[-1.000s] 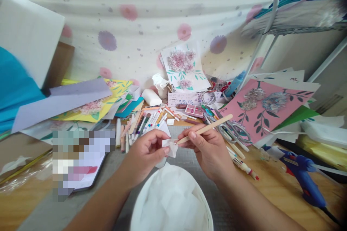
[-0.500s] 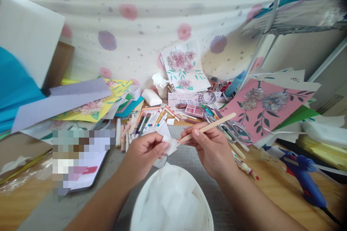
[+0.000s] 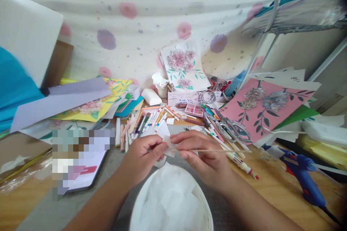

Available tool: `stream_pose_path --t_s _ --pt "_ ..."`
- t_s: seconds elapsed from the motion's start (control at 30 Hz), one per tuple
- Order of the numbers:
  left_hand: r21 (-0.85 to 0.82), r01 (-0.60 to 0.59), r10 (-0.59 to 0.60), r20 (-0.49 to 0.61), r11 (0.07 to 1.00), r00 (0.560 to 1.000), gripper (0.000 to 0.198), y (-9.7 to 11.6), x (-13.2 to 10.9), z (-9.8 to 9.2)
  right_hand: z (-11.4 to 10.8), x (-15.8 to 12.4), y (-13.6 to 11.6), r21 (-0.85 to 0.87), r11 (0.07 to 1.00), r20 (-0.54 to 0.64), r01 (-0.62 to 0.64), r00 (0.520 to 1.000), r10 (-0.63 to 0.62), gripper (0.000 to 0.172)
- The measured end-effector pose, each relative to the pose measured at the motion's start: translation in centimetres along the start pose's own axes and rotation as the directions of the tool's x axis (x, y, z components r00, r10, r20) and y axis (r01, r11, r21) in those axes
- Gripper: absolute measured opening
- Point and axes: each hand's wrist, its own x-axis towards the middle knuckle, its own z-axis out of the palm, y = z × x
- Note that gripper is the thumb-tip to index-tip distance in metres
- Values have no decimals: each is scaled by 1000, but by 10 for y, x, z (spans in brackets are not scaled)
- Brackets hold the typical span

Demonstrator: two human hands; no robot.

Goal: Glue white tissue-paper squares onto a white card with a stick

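Between thumb and fingers of my left hand point(image 3: 145, 155) is a small piece of thin white paper point(image 3: 168, 147). My right hand point(image 3: 208, 160) grips a wooden craft stick point(image 3: 233, 151), which lies level and shows its thin edge. The stick's left end meets the paper, and the right fingertips touch or nearly touch the paper too. Just below both hands stands a white bowl point(image 3: 136, 195) filled with white tissue pieces point(image 3: 170, 200). Whether anything sits on the stick's tip is hidden.
A phone point(image 3: 93, 171) lies left of my forearm. Behind my hands are scattered markers point(image 3: 153, 121), scissors point(image 3: 230, 130) and a pink palette point(image 3: 194, 110). A blue glue gun point(image 3: 305, 175) lies on the right, near a pink flower card point(image 3: 267, 110).
My right hand has turned over, palm more downward, swinging the stick from slanting up to level and edge-on. Its fingers have come closer to the paper. My left hand stays in place.
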Motion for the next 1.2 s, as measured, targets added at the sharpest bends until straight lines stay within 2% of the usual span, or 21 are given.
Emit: stream_pose_path --t_s 0.13,0.3,0.47,0.73,0.87,1.0,1.1,1.2 --pt "14 -35 34 45 999 998 39 2 -1 0 0 -1 3 -83 994 52 68 997 -63 19" --pt "42 -60 56 91 997 994 36 4 1 1 -1 -2 7 -183 975 28 126 992 -123 17" --pt "79 -59 52 79 995 995 34 1 1 1 -1 -3 10 -312 927 29 209 977 -211 14" --pt "16 -28 27 60 999 998 31 -2 1 1 -6 -2 15 -383 911 -31 153 984 -178 16" --pt "-57 13 -10 53 998 999 25 -4 2 0 -7 -2 17 -293 953 -107 84 987 -120 21" --pt "-72 35 -32 47 997 998 27 -5 3 -2 -8 -1 19 -38 999 -233 -20 972 10 21" --pt "-73 43 -40 45 996 998 30 -5 3 -2 -9 -3 22 220 972 -239 -84 961 137 19" --pt "-72 50 -46 49 996 998 31 -3 3 0 -6 -6 25 361 926 -214 -113 956 200 16"
